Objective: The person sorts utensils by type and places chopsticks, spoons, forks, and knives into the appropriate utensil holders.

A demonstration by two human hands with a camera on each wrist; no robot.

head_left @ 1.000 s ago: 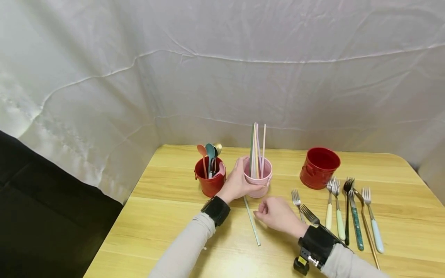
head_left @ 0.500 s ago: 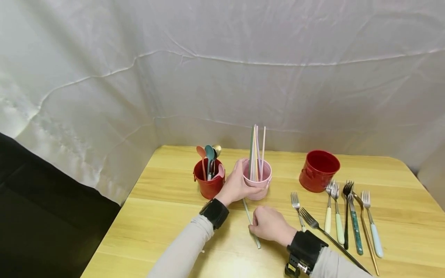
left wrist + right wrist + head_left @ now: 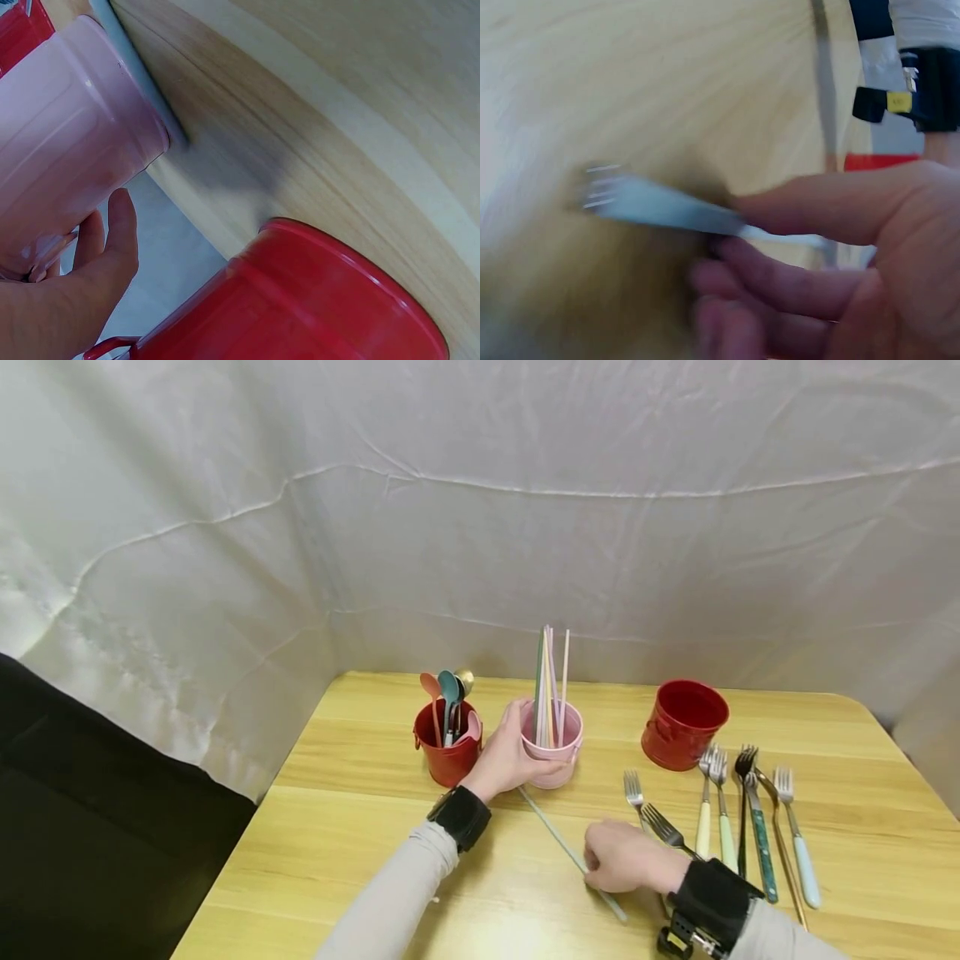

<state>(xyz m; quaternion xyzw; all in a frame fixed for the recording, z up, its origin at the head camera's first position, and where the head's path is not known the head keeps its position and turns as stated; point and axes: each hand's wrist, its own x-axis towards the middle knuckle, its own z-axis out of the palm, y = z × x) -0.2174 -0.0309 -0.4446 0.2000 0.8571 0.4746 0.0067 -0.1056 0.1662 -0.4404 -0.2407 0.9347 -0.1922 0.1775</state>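
My left hand [image 3: 513,760] grips the side of a small pink bucket [image 3: 553,768] near its rim. Several straws [image 3: 548,693] in green, lavender, yellow and pink stand upright in it. A pale green straw [image 3: 555,832] slants across the table in front; its far end lies by the foot of the bucket. In the left wrist view this straw [image 3: 139,67] runs right along the bucket's base. My right hand [image 3: 622,856] pinches it toward its near end. Thumb and fingers close on the straw [image 3: 660,206] in the right wrist view, which is blurred.
Left of the pink bucket stands a red bucket [image 3: 450,762] holding several spoons [image 3: 447,685]. An empty red bucket [image 3: 681,739] is at the back right. Several forks [image 3: 727,835] lie right of my right hand, two of them, including a black fork [image 3: 663,827], close beside it.
My right hand has come down to the straw, pinched it and swung its near end to the right. My left hand has kept its grip on the pink bucket.
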